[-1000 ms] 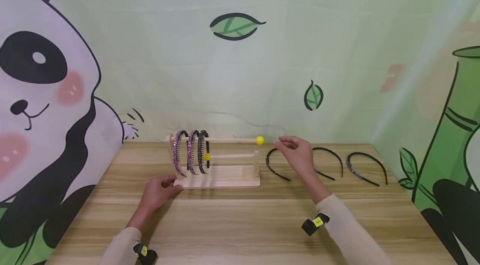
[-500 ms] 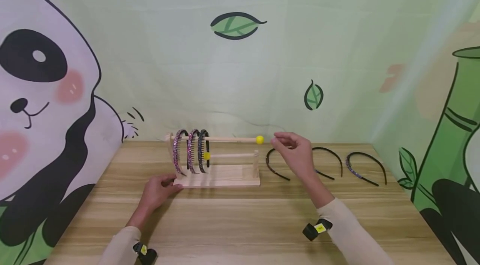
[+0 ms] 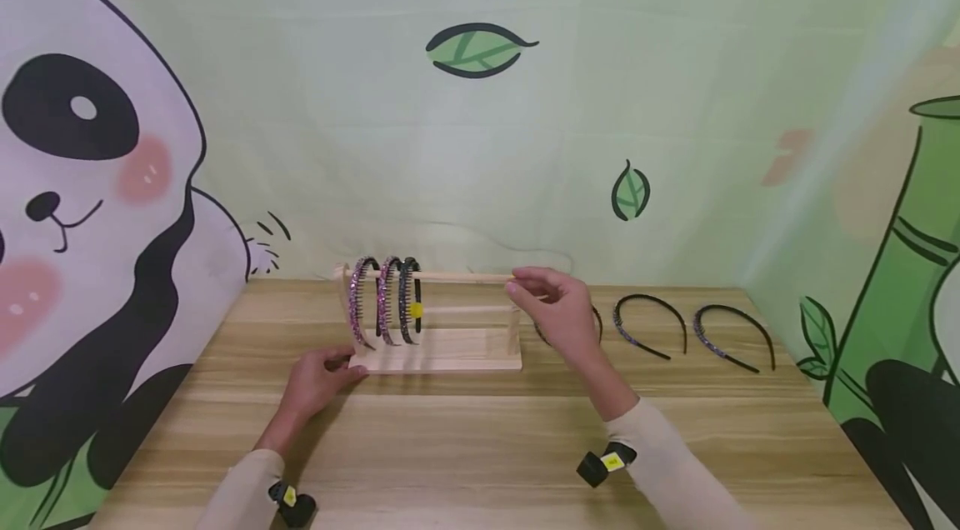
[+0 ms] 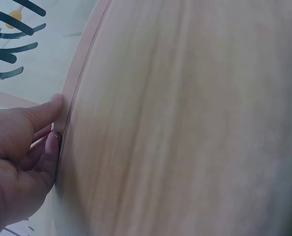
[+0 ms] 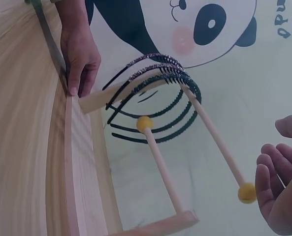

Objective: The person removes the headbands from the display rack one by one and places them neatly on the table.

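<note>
- Rack (image 3: 450, 351) of pale wood stands on the table (image 3: 450, 447), its base pinched at eight o'clock by the left hand (image 3: 315, 384).
- At the three o'clock end of the upper rod (image 3: 465, 277), the right hand (image 3: 558, 313) curves beside a yellow ball (image 5: 246, 192); I can't tell whether it grips.
- Three glittery headbands (image 3: 383, 301) hang toward nine o'clock on that rod.
- Three loose headbands (image 3: 699, 334) lie at three o'clock from the rack, one partly behind the right hand.
</note>
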The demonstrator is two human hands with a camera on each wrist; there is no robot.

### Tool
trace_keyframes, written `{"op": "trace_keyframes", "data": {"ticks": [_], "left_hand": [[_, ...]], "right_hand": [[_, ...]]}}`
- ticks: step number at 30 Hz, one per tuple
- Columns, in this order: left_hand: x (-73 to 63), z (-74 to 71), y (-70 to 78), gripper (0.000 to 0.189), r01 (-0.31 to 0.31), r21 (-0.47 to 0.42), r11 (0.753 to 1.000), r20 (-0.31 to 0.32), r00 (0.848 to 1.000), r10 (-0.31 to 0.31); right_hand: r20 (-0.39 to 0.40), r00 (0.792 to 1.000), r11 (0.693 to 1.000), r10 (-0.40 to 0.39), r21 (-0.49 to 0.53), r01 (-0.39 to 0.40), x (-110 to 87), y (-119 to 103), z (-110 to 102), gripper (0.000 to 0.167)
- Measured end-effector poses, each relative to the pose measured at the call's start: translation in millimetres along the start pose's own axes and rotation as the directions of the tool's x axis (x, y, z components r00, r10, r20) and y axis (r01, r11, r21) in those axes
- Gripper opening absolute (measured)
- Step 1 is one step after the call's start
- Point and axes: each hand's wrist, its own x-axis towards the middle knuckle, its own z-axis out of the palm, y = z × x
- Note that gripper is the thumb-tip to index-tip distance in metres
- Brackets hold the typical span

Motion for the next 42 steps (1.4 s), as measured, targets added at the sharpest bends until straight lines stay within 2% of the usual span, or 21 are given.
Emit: {"op": "trace_keyframes", "data": {"ticks": [10, 18, 32, 42], "left_hand": [[0.9, 0.5, -1.6, 0.051, -0.011, 0.012, 1.0, -0.004, 1.0, 0.011], [0.1, -0.1, 0.0, 0.049, -0.007, 0.003, 1.0, -0.01, 1.0, 0.007], [-1.7, -0.4, 2.1, 0.048, -0.002, 0.004, 1.0, -0.011, 1.0, 0.002], [-1.1, -0.5, 2.3, 0.047, -0.005, 0.002, 1.0, -0.012, 1.0, 0.005]], "right_hand": [[0.043, 0.999, 0.998, 0.015, 0.065, -0.018, -2.7, 0, 35, 0.03], [0.077, 0.997, 0.998, 0.018, 0.059, -0.023, -1.0, -1, 61, 0.028], [0.107, 0.988, 0.992, 0.115, 0.029, -0.119, 0.5, 6, 101, 0.033], [0.122, 0.967, 0.971, 0.224, 0.06, -0.232, 7.0, 4, 118, 0.036]]}}
